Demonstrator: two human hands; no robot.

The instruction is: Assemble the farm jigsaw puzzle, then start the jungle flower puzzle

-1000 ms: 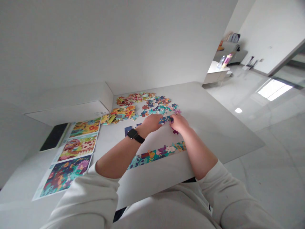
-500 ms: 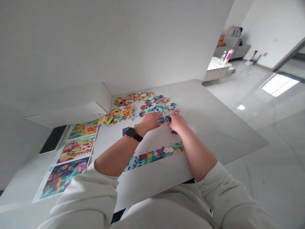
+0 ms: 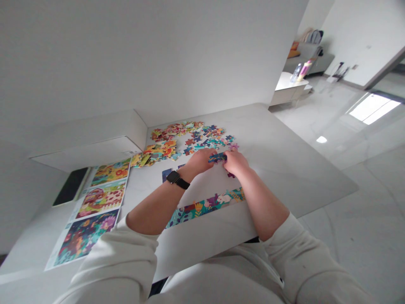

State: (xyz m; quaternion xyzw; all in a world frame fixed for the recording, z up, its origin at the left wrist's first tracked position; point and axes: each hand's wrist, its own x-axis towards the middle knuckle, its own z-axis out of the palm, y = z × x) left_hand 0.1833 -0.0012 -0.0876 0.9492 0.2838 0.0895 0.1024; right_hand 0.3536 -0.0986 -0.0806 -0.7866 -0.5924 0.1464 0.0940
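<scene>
The left hand point(image 3: 199, 162) and right hand point(image 3: 236, 162) are together, pinching a blue jigsaw piece point(image 3: 217, 158) above the tabletop point(image 3: 294, 177). A floral border strip point(image 3: 205, 209) lies assembled nearer the person; many loose pieces point(image 3: 190, 137) remain scattered beyond.

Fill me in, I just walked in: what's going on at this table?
A person sits at a white table, with the left hand and right hand together, holding dark blue jigsaw pieces between them. Loose jigsaw pieces lie scattered just beyond the hands, and a strip of joined pieces lies nearer the person. Three printed picture sheets lie to the left. A black watch sits on the left wrist.
</scene>
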